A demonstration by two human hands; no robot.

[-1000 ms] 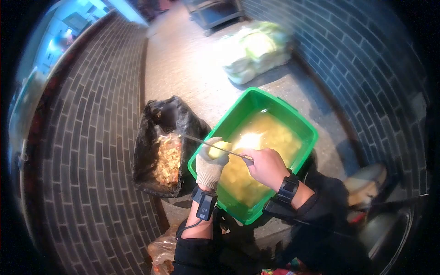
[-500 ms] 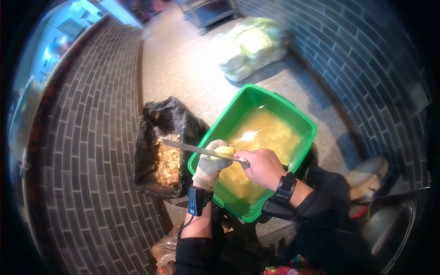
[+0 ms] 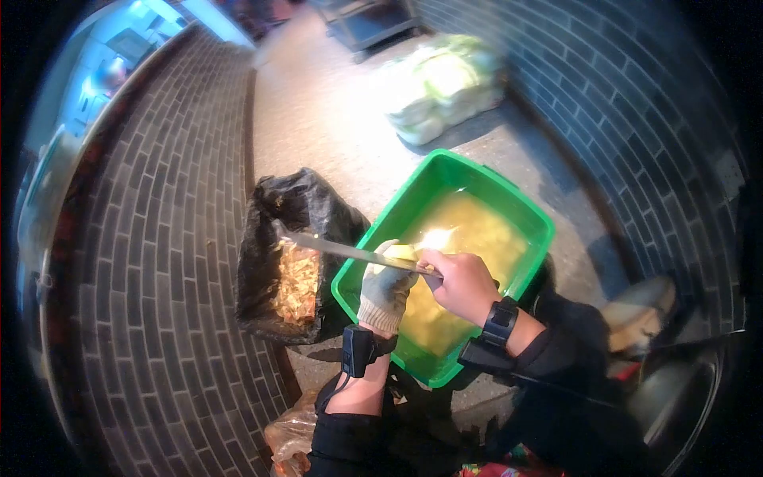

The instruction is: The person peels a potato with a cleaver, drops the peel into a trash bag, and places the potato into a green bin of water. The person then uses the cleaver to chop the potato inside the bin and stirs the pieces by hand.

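My left hand (image 3: pixel 387 288), in a pale knitted glove, holds a peeled yellow potato (image 3: pixel 400 253) over the left side of a green tub (image 3: pixel 520 195). A long knife (image 3: pixel 338 249) is in my right hand (image 3: pixel 462 285), its fingers closed round the handle end. The blade lies across the potato and points left, its tip over a black bag (image 3: pixel 274 195) that holds peelings (image 3: pixel 297 286). Beneath both hands, many yellow pieces (image 3: pixel 481 230) lie under water in the tub.
A bundle of pale green cabbages (image 3: pixel 441 87) stands on the floor (image 3: pixel 294 103) beyond the tub, with a dark cart (image 3: pixel 369 30) behind it. Brick walls (image 3: pixel 175 215) run along both sides. A clear plastic bag (image 3: pixel 294 433) lies at the lower left.
My left hand has turned more upright and shifted slightly right with the potato. The knife has moved a little with it. The whole view has shifted slightly.
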